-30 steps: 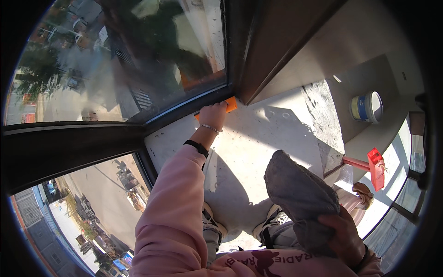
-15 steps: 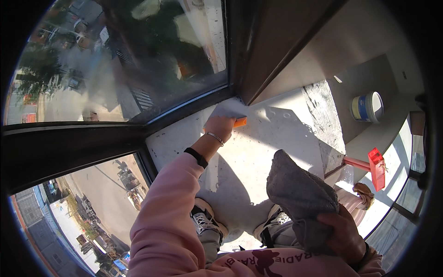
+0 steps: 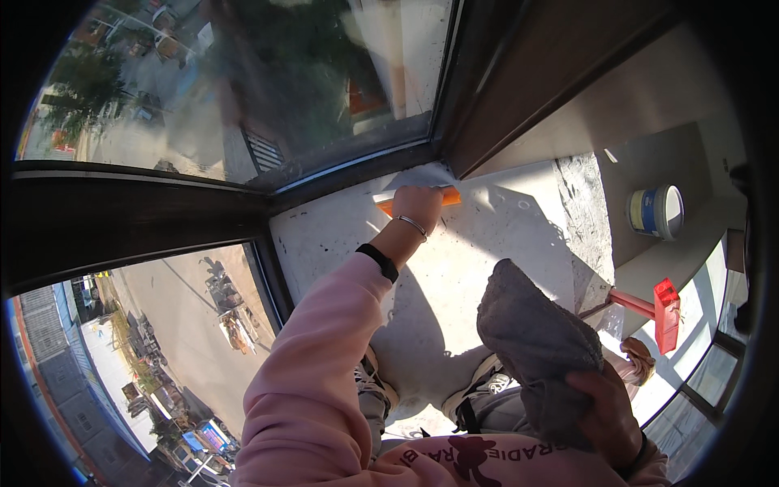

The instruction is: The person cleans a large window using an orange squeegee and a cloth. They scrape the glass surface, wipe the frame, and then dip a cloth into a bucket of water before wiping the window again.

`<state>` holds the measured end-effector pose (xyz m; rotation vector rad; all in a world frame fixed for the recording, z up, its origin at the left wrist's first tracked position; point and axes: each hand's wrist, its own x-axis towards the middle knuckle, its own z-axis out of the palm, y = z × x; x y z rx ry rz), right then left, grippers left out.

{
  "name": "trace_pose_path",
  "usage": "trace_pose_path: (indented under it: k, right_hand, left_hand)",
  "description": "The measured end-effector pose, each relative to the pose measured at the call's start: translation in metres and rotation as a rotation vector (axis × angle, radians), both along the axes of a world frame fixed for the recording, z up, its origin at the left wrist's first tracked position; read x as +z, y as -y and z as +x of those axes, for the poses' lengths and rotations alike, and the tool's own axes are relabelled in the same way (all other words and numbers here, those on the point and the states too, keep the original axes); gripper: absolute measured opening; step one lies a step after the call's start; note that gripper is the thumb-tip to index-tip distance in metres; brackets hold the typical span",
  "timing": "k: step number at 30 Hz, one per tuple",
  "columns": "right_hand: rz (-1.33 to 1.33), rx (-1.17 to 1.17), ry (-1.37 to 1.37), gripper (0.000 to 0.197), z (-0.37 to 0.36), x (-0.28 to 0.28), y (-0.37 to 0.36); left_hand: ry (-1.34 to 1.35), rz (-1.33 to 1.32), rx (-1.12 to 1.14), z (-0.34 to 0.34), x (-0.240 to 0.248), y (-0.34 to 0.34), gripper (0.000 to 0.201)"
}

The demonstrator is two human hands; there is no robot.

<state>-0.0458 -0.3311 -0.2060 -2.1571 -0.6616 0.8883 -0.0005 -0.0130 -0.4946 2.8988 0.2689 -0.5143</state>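
Note:
My left hand (image 3: pixel 417 204) is closed on an orange scraper (image 3: pixel 451 196) with a grey blade, low at the inner corner of the window frame (image 3: pixel 349 178). The scraper is held at the white sill (image 3: pixel 324 231); whether its blade touches is hard to make out, since my fingers cover its middle. My right hand (image 3: pixel 604 410), near my body on the right, grips a thick grey cloth (image 3: pixel 540 333) that hangs out in front of it. My shoes (image 3: pixel 479 385) stand on the same white surface.
Window glass (image 3: pixel 203 105) lies ahead and to the left, with ground far below outside. A brown panel (image 3: pixel 560 73) rises at the right of the corner. Past the surface's rough edge (image 3: pixel 586 211), lower down, are a white bucket (image 3: pixel 656 211) and a red plastic piece (image 3: pixel 666 315).
My left hand has moved the scraper slightly forward and right along the frame's foot. The view has shifted a little. My right hand keeps its hold on the cloth.

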Motion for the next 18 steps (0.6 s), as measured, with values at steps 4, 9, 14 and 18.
trace_pose_path:
  k: [4, 9, 14, 18]
  right_hand:
    - [-0.040, 0.058, 0.066, 0.034, 0.000, 0.008, -0.004]
    - [-0.007, -0.078, -0.120, 0.034, 0.001, 0.007, -0.002]
    - [-0.010, -0.112, -0.137, 0.037, 0.002, 0.005, 0.003]
    - [-0.057, -0.059, -0.079, 0.038, 0.000, 0.007, 0.005]
  left_hand:
    - [0.159, 0.084, 0.095, 0.017, 0.008, -0.010, 0.017]
    - [0.081, 0.097, -0.058, 0.015, -0.009, -0.009, 0.015]
    - [0.374, 0.204, -0.028, 0.000, -0.037, 0.004, 0.011]
    - [0.461, 0.195, -0.051, -0.003, -0.043, 0.009, 0.013]
